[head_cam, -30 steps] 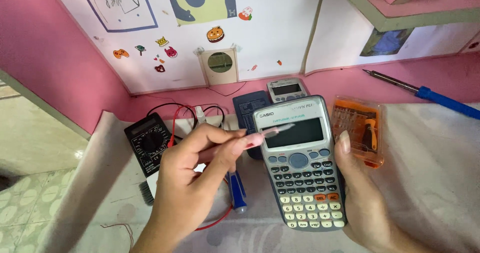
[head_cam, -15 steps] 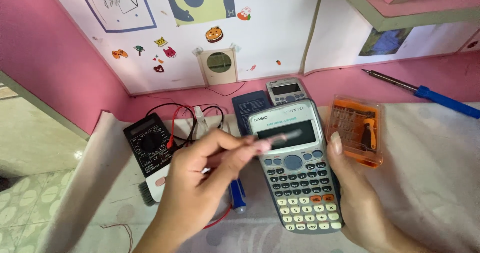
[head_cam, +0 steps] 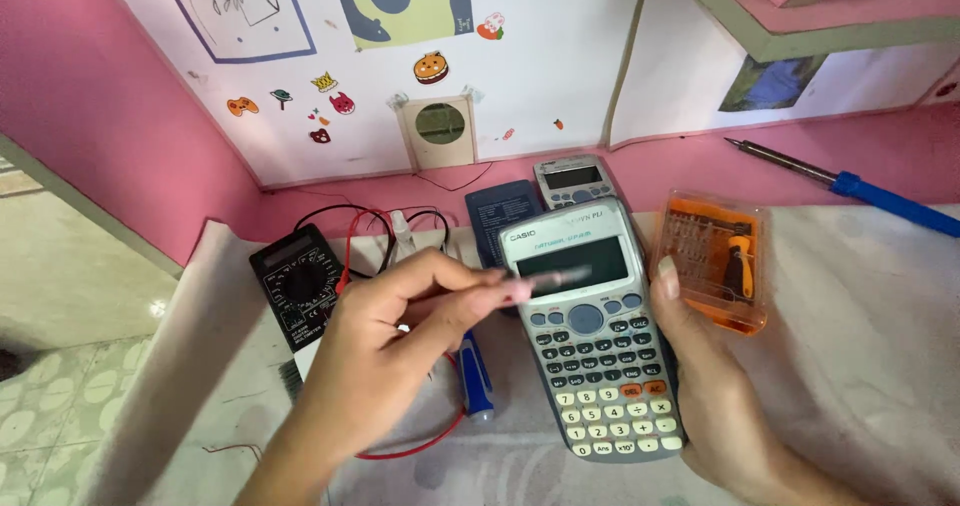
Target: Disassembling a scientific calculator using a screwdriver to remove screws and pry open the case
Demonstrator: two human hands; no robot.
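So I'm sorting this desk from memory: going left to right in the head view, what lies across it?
Black multimeter → left hand → blue-handled tool → grey calculator → orange screwdriver kit → soldering iron.

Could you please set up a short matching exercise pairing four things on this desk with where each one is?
Things:
1. grey calculator
2. black multimeter
3. orange bit case
4. blue-handled soldering iron

Places:
A. far right, along the pink wall
B. held in the right hand
C. left of the left hand
D. just right of the calculator

Pairs: 1-B, 2-C, 3-D, 4-A
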